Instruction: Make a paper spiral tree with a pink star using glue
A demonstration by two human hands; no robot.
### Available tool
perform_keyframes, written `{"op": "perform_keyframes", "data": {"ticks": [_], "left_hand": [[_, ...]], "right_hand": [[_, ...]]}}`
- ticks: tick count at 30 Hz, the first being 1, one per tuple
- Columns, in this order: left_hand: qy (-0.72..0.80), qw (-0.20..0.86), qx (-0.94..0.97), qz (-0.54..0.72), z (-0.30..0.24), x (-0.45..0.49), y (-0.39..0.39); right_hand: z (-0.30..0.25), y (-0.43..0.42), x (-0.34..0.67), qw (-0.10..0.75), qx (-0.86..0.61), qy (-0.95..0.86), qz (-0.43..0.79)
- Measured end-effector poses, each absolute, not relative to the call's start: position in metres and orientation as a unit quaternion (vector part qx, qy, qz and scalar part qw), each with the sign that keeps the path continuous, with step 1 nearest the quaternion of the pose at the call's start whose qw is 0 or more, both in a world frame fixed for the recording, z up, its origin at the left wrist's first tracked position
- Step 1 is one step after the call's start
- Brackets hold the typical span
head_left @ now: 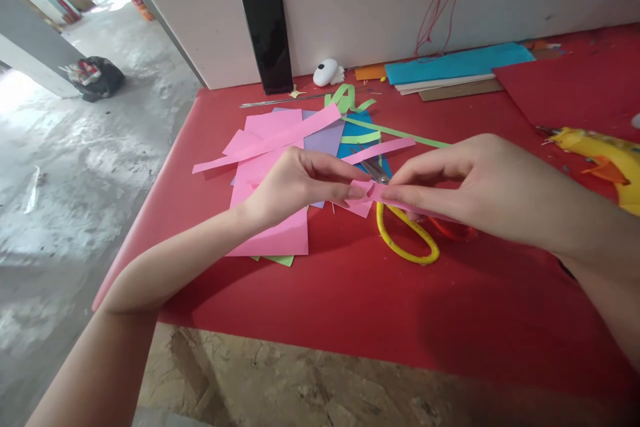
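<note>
Two hands held one narrow pink strip (373,195) almost fingertip to fingertip, the left hand (295,183) and the right hand (475,187) each closed in a thumb-and-finger grip on it. The paper was creased in the short span between them, and a longer end trailed beneath the right hand. It looked thin: an uneven pull could have torn it at the crease, and a twist of either wrist might have set the fold askew. What the fingers hid underneath could not be made out.

Directly below, a pair of scissors (381,178) lay with a yellow handle loop (419,259) toward the person and the blades pointing away. A lowered hand could have brushed the metal, or the trailing end might have snagged in a handle. Just beyond, a second pink strip (387,149) lay close to the blades, and a longer pink strip (280,142) crossed loose pink sheets (280,241) near the left hand, where a careless sweep of the arm could have scattered them.

Farther out on the red bench (325,307), a yellow glue gun (583,140) lay with its nozzle toward the papers; if hot, which the view did not show, it could have scorched a stray arm. A black phone (270,40) leaned against a pale panel (360,7), liable to topple at a knock.
</note>
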State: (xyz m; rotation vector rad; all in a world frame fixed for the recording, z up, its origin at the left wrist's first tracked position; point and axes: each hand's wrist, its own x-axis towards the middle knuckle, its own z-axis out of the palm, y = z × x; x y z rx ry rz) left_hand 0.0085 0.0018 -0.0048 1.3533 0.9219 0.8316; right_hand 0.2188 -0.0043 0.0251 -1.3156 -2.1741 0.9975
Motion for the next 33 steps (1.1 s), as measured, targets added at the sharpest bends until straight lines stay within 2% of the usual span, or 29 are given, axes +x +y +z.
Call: {"op": "perform_keyframes", "data": {"ticks": [5, 11, 20, 29, 33], "left_hand": [[0.426, 0.586, 0.603, 0.335, -0.004, 0.008, 0.003], [0.384, 0.554, 0.652, 0.346, 0.0, 0.014, -0.004], [0.367, 0.423, 0.726, 0.399, 0.006, 0.014, -0.016], [0.377, 0.455, 0.677, 0.439, 0.008, 0.015, -0.012], [0.38, 0.476, 0.668, 0.427, 0.01, 0.013, -0.012]], "right_hand": [[0.02, -0.004, 0.218, 0.176, -0.463, -0.785, 0.372], [0.012, -0.005, 0.218, 0.194, -0.443, -0.79, 0.375], [0.016, -0.005, 0.217, 0.233, -0.378, -0.794, 0.414], [0.017, -0.016, 0.209, 0.381, -0.416, -0.722, 0.401], [0.016, -0.013, 0.207, 0.362, -0.393, -0.721, 0.442]]}}
